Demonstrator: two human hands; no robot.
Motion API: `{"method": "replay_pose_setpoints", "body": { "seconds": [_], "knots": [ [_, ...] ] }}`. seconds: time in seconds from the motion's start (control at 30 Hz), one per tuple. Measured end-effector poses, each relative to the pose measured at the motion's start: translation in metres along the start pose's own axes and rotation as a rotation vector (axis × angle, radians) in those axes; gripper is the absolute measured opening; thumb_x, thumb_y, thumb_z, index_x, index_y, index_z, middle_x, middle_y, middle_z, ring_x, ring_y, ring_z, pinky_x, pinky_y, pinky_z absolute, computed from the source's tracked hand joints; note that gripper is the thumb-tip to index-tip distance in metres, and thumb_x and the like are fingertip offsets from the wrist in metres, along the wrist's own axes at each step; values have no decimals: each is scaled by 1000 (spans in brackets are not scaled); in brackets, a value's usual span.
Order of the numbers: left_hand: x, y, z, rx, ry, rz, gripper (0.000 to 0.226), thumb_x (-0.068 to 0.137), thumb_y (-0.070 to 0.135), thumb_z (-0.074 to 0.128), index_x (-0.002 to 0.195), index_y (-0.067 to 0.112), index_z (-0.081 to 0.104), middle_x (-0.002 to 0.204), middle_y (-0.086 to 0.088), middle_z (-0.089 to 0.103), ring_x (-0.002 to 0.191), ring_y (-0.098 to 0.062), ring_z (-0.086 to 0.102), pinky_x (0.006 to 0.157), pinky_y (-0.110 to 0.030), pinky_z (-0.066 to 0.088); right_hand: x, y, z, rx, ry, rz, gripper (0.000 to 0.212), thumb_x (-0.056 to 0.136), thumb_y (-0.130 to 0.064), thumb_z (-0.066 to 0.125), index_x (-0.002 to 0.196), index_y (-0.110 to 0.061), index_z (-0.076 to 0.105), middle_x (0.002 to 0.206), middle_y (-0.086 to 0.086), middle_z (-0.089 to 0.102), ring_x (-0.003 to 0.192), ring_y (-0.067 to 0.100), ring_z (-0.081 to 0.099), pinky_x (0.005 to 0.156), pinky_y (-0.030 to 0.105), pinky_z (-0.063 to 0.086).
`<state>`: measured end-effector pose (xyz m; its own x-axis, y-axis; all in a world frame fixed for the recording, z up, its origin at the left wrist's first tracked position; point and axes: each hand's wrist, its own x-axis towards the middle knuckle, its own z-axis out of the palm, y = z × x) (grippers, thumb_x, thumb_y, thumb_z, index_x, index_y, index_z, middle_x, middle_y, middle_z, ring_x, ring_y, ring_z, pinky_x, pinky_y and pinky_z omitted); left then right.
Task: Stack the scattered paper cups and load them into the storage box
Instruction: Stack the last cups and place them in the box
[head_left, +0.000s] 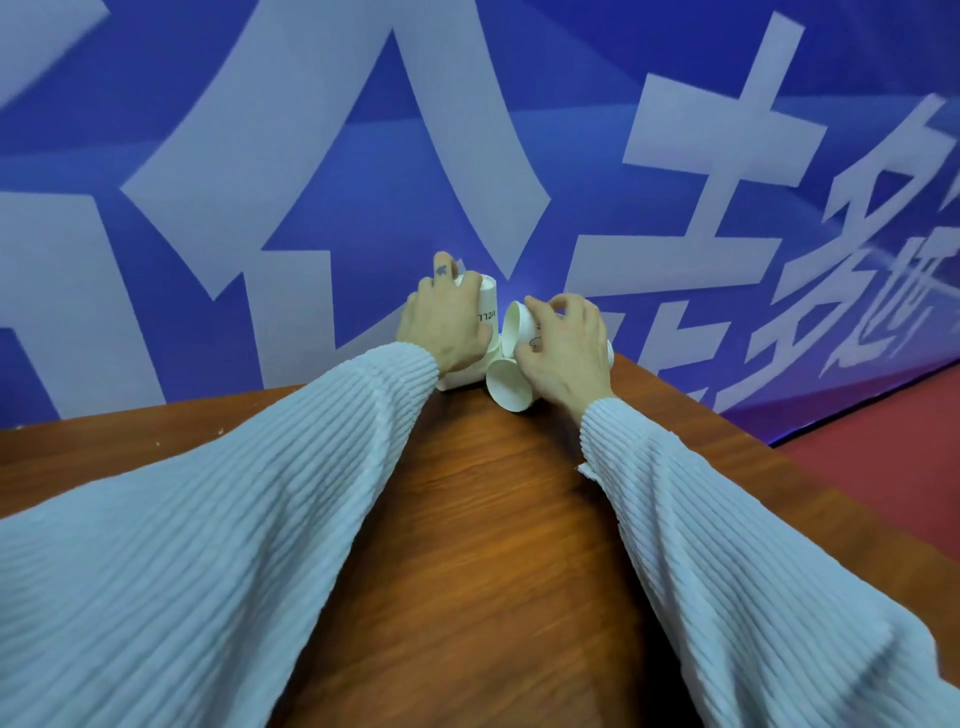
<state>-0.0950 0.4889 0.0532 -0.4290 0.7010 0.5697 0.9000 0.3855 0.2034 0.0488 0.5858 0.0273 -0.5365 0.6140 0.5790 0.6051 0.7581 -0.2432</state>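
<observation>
White paper cups sit at the far corner of the brown wooden table (467, 519). My left hand (447, 322) grips an upturned stack of cups (485, 306) that bears black print. My right hand (563, 348) holds a single tilted cup (519, 325), its open mouth facing left toward the stack. Below that hand another cup (509, 384) lies on its side, mouth toward me. The storage box is not in view.
A blue banner wall (363, 156) with large white characters rises right behind the table's far edge. The table's right edge drops off to a red floor (883, 467). My pale ribbed sleeves (208, 545) cover much of the tabletop.
</observation>
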Motion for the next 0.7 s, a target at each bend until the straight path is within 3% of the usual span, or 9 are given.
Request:
{"method": "replay_pose_setpoints", "body": {
  "seconds": [0.13,0.2,0.4,0.53,0.6,0.7],
  "knots": [
    [-8,3,-14,-97,-48,-22,38,94,29,57,123,9,44,130,-15,44,68,-29,49,63,-38,39,3,-1,-7,79,-53,-3,55,84,-23,70,137,-20,54,146,6,49,151,33,25,124,48,23],
    [-15,2,-18,-123,-29,-25,37,95,30,57,123,10,43,120,-13,48,63,-23,43,62,-36,38,4,-3,-7,60,-75,-17,58,83,-24,72,137,-17,53,139,5,58,148,32,31,123,50,25],
    [-39,-7,-27,-193,33,-31,66,93,37,63,150,22,34,127,-10,39,77,-24,52,69,-33,42,-7,-12,-7,-84,72,-74,59,83,-34,73,138,-24,55,130,5,53,129,29,44,113,41,34],
    [-59,-14,-48,-331,125,-138,60,88,39,69,140,20,46,129,-7,45,106,-28,54,82,-36,45,-17,-31,-21,73,131,-57,62,80,-36,75,137,-27,53,134,-1,53,131,25,43,112,43,38],
    [-73,-17,-63,-418,191,-207,55,85,36,72,130,16,48,123,-6,49,105,-27,55,84,-34,45,-27,-43,-30,130,135,-59,62,81,-37,75,138,-27,53,132,-4,56,133,24,43,112,44,39],
    [-110,-22,-90,-506,195,-323,48,82,35,75,115,20,43,109,-1,54,93,-23,58,68,-29,43,-51,-72,-52,231,136,-50,61,81,-38,76,138,-28,54,131,-8,59,132,22,44,110,44,39]
  ]
}}
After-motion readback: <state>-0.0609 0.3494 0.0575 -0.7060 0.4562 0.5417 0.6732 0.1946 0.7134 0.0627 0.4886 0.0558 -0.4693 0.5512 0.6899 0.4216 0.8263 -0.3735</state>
